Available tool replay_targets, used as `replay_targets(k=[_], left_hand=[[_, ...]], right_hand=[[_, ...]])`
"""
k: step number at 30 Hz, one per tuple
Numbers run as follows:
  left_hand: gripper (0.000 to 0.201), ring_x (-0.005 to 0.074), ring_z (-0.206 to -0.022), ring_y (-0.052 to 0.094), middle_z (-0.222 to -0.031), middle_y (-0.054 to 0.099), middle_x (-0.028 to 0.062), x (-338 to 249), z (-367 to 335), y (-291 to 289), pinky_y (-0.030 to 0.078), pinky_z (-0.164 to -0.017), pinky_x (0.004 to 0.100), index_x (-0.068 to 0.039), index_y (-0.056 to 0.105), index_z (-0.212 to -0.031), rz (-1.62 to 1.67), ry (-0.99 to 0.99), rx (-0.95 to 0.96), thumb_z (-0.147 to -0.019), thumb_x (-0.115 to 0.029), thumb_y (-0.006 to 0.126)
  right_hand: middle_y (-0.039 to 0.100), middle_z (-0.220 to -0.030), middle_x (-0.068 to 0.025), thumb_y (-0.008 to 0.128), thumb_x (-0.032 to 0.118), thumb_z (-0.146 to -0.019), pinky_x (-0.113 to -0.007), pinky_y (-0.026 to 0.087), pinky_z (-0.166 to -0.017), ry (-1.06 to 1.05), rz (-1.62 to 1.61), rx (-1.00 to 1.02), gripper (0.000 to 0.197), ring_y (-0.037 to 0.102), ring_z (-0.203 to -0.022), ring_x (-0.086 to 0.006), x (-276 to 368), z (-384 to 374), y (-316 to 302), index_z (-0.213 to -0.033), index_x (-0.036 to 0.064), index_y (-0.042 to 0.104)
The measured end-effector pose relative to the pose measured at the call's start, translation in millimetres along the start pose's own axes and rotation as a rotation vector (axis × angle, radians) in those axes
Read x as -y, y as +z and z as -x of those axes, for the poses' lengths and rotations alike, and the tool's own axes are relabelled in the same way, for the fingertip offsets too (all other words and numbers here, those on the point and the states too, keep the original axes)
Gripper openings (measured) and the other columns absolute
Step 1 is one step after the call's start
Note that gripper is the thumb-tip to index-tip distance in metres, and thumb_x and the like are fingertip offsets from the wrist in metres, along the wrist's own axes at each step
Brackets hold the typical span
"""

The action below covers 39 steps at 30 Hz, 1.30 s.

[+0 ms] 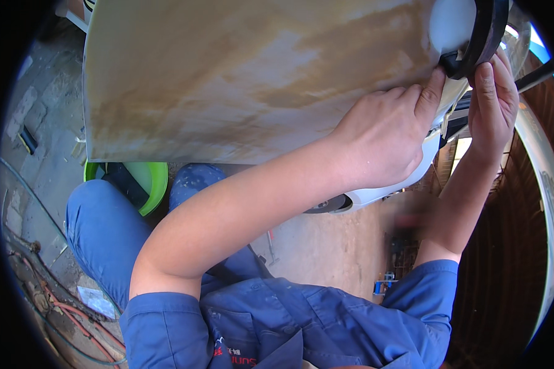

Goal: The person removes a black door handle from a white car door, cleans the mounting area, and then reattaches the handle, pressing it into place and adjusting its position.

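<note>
A large car body panel [246, 74] with pale and brownish smeared patches spreads across the top of the view. At its upper right stands a black curved trim piece [483, 37]. My left hand [391, 126] reaches across the panel, fingers mostly curled. Its extended fingertip presses at a small black tab [450, 63] at the foot of the trim. My right hand [495, 101] is closed on the trim's lower end from the other side, thumb against it. What lies between the fingertips of both hands is partly hidden.
Below the panel's left edge, by my knee, a green basin [160, 187] holds cloudy water and a dark flat object [126, 184]. Red and dark hoses [83, 326] run over the floor at lower left. A white car part [381, 189] shows beneath my left hand.
</note>
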State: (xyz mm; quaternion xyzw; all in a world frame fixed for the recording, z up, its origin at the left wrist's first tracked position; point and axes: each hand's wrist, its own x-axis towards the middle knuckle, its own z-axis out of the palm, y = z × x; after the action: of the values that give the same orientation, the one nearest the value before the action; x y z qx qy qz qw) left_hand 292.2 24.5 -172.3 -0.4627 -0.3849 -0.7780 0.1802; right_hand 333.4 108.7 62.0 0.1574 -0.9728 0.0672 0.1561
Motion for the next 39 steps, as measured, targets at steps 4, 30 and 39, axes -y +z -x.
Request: replay_targets(k=[4, 30, 39], left_hand=[[0.101, 0.0449, -0.103, 0.068, -0.120, 0.065, 0.0290, 4.7, 0.3, 5.9, 0.058, -0.090, 0.0512, 0.013, 0.019, -0.163, -0.003, -0.021, 0.002, -0.082, -0.012, 0.072], [0.111, 0.0517, -0.116, 0.061, -0.135, 0.050, 0.0386, 11.1, -3.2, 38.5, 0.051, -0.106, 0.0514, 0.017, 0.006, -0.162, 0.028, -0.068, -0.046, -0.078, -0.016, 0.071], [0.112, 0.0526, -0.119, 0.058, -0.138, 0.047, 0.0391, 14.0, -0.1, 37.4, 0.048, -0.109, 0.0527, 0.017, 0.006, -0.161, 0.055, -0.092, -0.053, -0.080, -0.021, 0.073]], right_hand=[[0.061, -0.144, -0.0121, 0.055, 0.009, -0.113, -0.033, 0.052, -0.109, -0.020, 0.006, -0.040, 0.032, 0.065, -0.128, -0.0200, -11.5, 3.0, 1.1, -0.137, -0.0074, 0.067], [0.064, -0.103, -0.0037, 0.066, 0.023, -0.109, -0.026, 0.042, -0.081, -0.184, 0.075, -0.085, 0.030, 0.057, -0.091, -0.0115, 11.8, -17.1, 63.7, -0.092, -0.0019, 0.070], [0.062, -0.103, -0.0032, 0.066, 0.020, -0.108, -0.025, 0.040, -0.077, -0.192, 0.056, -0.009, 0.028, 0.055, -0.089, -0.0106, -3.6, -21.6, 51.5, -0.091, -0.0009, 0.069]])
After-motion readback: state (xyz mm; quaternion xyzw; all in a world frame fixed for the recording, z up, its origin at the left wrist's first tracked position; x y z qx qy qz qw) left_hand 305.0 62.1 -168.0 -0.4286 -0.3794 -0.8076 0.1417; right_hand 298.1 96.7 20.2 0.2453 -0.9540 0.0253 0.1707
